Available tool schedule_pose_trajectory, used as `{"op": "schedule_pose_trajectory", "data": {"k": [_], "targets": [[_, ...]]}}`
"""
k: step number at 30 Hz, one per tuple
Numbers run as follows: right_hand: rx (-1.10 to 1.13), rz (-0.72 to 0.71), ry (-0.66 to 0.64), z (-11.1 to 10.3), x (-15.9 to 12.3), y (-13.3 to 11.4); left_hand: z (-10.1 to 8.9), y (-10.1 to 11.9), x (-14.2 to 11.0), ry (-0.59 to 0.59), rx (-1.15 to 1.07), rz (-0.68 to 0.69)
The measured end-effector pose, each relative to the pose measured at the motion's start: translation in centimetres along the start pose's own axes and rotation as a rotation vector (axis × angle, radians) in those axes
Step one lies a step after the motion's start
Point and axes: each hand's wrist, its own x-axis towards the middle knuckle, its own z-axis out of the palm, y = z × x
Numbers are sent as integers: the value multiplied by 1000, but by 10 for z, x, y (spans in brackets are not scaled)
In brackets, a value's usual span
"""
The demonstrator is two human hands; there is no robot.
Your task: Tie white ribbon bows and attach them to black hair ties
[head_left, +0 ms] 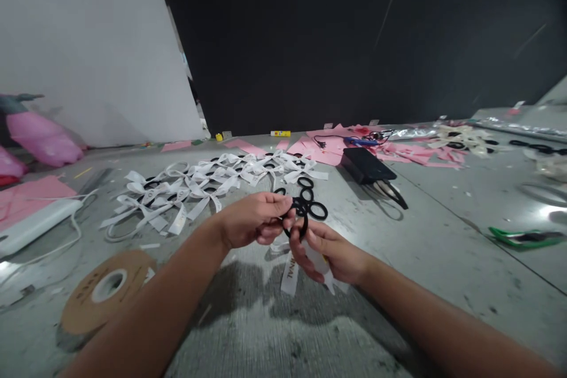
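My left hand [254,218] and my right hand [330,254] meet above the grey table, both closed. Between them they pinch a black elastic hair ring [301,225] with a white printed ribbon [291,271] hanging from it below my right fingers. Just behind my fingers lie loose black rings [311,201] on the table. Farther back to the left spreads a heap of finished white ribbon bows on black rings [204,186].
A brown ribbon spool [106,295] lies at the near left. A white box with a cord [35,227] sits at the left. A black box [367,165], scissors [392,192], pink paper scraps [336,147] and a green-handled tool [525,238] lie to the right.
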Motion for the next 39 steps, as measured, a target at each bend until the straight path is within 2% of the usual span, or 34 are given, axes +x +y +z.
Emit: {"op": "schedule_pose_trajectory", "data": {"k": [2, 4, 7, 10, 12, 16, 18, 19, 20, 22, 25, 26, 29, 32, 35, 37, 39], "targets": [[3, 2, 15, -1, 1, -1, -6, -1, 0, 9, -48, 12], [-31, 8, 71, -2, 2, -1, -12, 0, -2, -35, -24, -25], [-125, 32, 149, -5, 4, -1, -14, 4, -4, -86, 150, -121], [-224, 84, 156, -5, 4, -1, -16, 8, -6, -46, 342, -198], [-241, 106, 149, -3, 3, -3, -26, 14, -9, 62, 358, -208], [-194, 97, 131, 7, 3, -12, -61, 33, -28, 423, 187, -129], [-182, 87, 84, 13, 4, -14, -70, 41, -35, 518, 136, -115], [-169, 84, 61, 15, 5, -14, -68, 42, -36, 530, 134, -111], [-149, 80, 43, 16, 5, -13, -63, 41, -34, 517, 141, -109], [-91, 79, 30, 14, 5, -9, -42, 32, -25, 415, 171, -102], [-48, 73, 46, 7, 2, -3, -7, 10, -7, 102, 141, -54], [-46, 69, 53, 4, 1, -2, 1, 4, -1, 35, 116, -27], [-31, 51, 67, -1, 0, -2, 6, -8, 6, 27, -5, 47], [-2, 56, 125, 1, 2, -4, -2, -6, 3, 83, 63, 69], [-78, 95, 171, 5, 4, -4, -7, 4, -4, 85, 345, -52], [-159, 111, 144, 6, 3, -3, -9, 11, -9, 57, 525, -171], [-210, 111, 113, 7, 3, -3, -16, 19, -16, 71, 604, -217]]}}
